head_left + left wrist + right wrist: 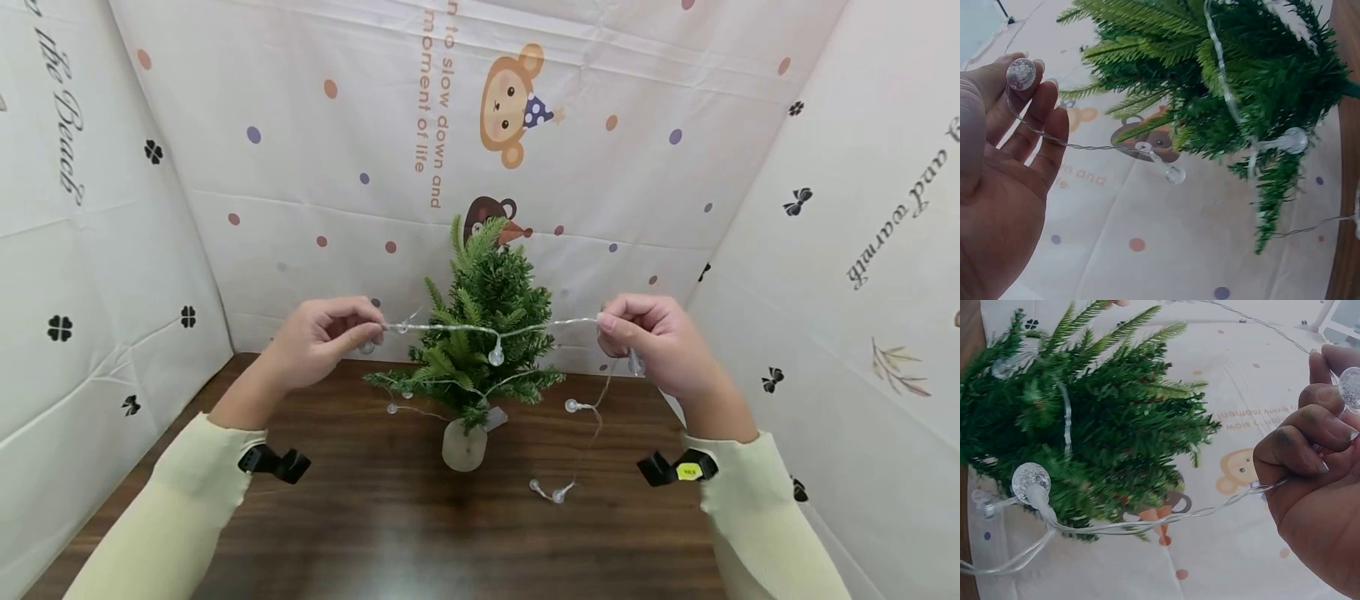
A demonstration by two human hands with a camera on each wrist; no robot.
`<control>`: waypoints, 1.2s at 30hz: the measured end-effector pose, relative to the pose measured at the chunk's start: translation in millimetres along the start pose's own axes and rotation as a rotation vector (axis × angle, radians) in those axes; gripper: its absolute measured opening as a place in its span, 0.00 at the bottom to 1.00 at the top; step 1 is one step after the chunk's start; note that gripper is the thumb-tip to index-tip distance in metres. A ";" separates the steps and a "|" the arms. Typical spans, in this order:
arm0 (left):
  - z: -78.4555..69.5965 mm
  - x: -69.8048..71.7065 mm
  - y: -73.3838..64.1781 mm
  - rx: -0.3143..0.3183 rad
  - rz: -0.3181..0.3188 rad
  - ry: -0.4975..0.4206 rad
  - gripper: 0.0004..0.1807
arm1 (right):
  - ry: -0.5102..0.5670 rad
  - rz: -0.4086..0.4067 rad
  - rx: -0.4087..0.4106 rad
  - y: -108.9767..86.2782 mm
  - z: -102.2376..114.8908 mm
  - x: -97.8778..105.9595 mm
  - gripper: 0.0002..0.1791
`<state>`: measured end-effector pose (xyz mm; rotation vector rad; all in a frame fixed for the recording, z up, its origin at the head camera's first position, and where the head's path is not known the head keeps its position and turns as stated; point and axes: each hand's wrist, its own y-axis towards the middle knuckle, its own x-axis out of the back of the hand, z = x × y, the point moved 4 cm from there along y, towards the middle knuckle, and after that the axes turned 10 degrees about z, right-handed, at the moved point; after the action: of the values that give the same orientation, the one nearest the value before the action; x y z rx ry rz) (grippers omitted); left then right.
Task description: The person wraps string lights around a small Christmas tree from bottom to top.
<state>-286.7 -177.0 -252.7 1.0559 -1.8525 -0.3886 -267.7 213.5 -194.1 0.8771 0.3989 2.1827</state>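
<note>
A small green Christmas tree (498,292) stands upright on a pale round base (463,447). Across its front, a clear string light (450,327) stretches between both hands, one bulb (496,353) hanging mid-span. My left hand (318,342) pinches the string left of the tree; the left wrist view has a round bulb (1022,74) at its fingertips. On the other side, my right hand (660,343) grips the string between thumb and curled fingers, a bulb (1351,389) beside them in the right wrist view. More of the string lies over the lower branches, and a loose length dangles below the right hand.
The dark wooden table (360,517) extends in front of the tree. Bulbs (558,495) of the loose length are low at right. A printed white cloth (300,167) forms walls behind and on both sides. A small white tag (496,418) sits by the trunk.
</note>
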 end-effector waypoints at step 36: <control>-8.6 -41.7 9.8 0.026 0.096 0.100 0.10 | -0.058 0.042 -0.126 -59.7 -50.1 52.0 0.17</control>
<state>-276.4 -136.6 -265.9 0.9823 -1.8156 -0.2511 -297.2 291.6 -236.6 0.8840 0.2136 2.1891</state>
